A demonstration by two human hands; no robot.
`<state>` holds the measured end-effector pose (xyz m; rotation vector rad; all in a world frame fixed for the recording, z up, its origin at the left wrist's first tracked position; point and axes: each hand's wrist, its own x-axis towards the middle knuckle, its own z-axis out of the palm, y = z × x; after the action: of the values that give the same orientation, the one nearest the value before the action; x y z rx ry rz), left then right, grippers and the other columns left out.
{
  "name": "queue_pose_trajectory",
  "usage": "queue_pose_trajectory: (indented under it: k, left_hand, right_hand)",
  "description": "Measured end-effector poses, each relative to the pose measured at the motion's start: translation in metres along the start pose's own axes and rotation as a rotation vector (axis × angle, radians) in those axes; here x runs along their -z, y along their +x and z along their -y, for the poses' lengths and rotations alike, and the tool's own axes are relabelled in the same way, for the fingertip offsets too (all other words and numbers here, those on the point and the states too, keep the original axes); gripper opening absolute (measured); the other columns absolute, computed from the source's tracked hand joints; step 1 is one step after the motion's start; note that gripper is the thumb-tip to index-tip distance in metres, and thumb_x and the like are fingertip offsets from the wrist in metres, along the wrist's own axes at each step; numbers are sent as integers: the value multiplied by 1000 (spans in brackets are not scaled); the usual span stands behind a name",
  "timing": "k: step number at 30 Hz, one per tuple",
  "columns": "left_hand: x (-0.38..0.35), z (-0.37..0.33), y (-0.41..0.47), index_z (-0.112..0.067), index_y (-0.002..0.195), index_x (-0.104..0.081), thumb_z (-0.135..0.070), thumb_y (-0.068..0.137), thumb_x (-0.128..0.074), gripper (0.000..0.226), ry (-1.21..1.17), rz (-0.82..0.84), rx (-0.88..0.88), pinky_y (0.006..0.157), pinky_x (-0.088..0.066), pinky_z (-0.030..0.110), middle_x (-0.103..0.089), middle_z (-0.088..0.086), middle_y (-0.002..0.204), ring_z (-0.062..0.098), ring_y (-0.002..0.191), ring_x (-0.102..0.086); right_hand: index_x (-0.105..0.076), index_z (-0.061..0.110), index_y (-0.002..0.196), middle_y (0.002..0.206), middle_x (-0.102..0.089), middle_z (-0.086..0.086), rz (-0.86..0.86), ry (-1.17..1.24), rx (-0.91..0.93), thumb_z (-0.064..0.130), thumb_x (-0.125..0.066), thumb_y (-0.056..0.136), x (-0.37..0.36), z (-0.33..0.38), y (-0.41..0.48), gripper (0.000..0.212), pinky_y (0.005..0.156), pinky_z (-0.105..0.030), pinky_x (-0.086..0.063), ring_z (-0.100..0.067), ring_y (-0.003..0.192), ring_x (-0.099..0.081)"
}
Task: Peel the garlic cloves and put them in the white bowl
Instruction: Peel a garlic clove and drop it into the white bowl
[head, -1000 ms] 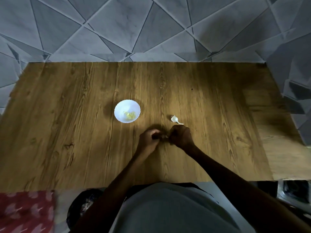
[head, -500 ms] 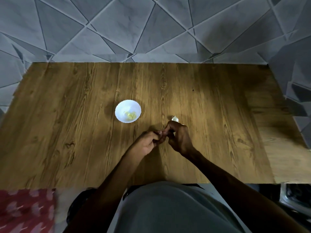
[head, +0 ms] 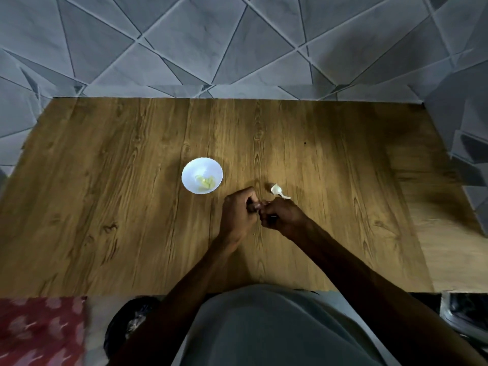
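A small white bowl (head: 190, 167) stands near the middle of the wooden table (head: 132, 207) with a few yellowish peeled cloves (head: 206, 182) inside. To its right, my left hand (head: 239, 215) and my right hand (head: 284, 216) meet fingertip to fingertip, fingers curled round something small between them; the thing itself is hidden in the dark. Just beyond my right hand lies a white piece of garlic with a thin tail of skin (head: 277, 191) on the table.
The table ends at a grey tiled wall at the back. A lighter wooden surface (head: 449, 247) adjoins it on the right. A red patterned cloth (head: 39, 331) lies at the lower left, a dark object (head: 464, 313) at the lower right.
My hands have stayed joined at the same spot. My right hand has dropped back toward me, uncovering the white garlic piece it half hid half a second ago.
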<state>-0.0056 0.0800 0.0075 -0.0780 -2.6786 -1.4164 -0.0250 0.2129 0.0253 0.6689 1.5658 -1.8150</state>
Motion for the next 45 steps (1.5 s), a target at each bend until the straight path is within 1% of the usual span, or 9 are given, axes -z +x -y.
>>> queue_pose_trajectory:
  k: [5, 8, 13, 19, 26, 32, 38, 41, 45]
  left_hand:
    - [4, -2, 4, -19, 68, -59, -4, 75, -67, 19, 57, -67, 110, 57, -46, 31, -64, -12, 65, 6, 63, -59]
    - [1, 2, 5, -21, 71, -58, -12, 75, -64, 11, 74, -89, 162, 58, -49, 35, -64, -13, 68, 7, 66, -60]
    - [-2, -3, 1, -22, 77, -60, -6, 75, -66, 17, 308, -33, 93, 65, -45, 31, -58, -10, 87, 12, 82, -54]
    - [6, 4, 18, -14, 77, -61, 3, 90, -45, 26, -454, 222, 879, 60, -43, 24, -61, 3, 76, 17, 68, -56]
    - [-4, 18, 11, -15, 83, -73, -6, 84, -65, 12, 98, 66, 514, 74, -47, 22, -72, -4, 88, 8, 79, -62]
    - [0, 29, 10, -15, 107, -75, -7, 90, -62, 23, 221, 282, 406, 94, -45, 24, -73, 1, 111, 16, 105, -65]
    - [-3, 30, -4, -11, 105, -75, -33, 86, -69, 29, -313, 219, 639, 90, -57, 42, -75, 5, 98, 20, 95, -71]
    - [-4, 18, -6, -1, 101, -73, -12, 83, -76, 22, -449, 132, 669, 74, -60, 27, -74, 14, 95, 19, 85, -71]
    - [-4, 9, -8, 6, 100, -69, 0, 87, -68, 15, -560, 96, 668, 64, -57, 20, -72, 14, 86, 11, 69, -71]
  right_hand:
    - [-59, 3, 118, 85, -70, -17, -87, -146, 246, -5, -61, 88, -3, -1, 3, 31, 56, -25, -56, -17, 64, -62]
    - [-69, 9, 93, 87, -74, -12, -169, -316, 376, 4, -62, 93, -6, -5, 2, 9, 60, -28, -60, -22, 73, -71]
    - [-67, 5, 84, 72, -64, -9, -126, -92, 176, -1, -58, 91, -8, -8, 1, 12, 54, -26, -51, -16, 58, -57]
    - [-68, 10, 78, 68, -69, -9, -105, -574, 478, 6, -69, 90, 1, -16, 6, 13, 56, -31, -57, -19, 57, -66]
    - [-70, 13, 69, 63, -70, -3, -12, -803, 400, 5, -76, 82, 15, -19, 17, 17, 55, -28, -55, -14, 52, -64]
    - [-73, 1, 85, 85, -73, -18, -115, -412, 300, -4, -70, 84, 19, -21, 13, 6, 62, -30, -61, -23, 68, -70]
    - [-72, -5, 91, 89, -75, -14, -220, -230, 354, -4, -72, 82, 16, -26, 17, 9, 71, -35, -62, -23, 83, -73]
    - [-68, -11, 89, 85, -74, -16, -215, -218, 391, -10, -64, 84, 13, -29, 21, 6, 72, -34, -62, -24, 81, -73]
    - [-74, 5, 76, 72, -73, -3, -235, -526, 660, -7, -68, 80, 13, -26, 18, 15, 62, -28, -58, -13, 65, -69]
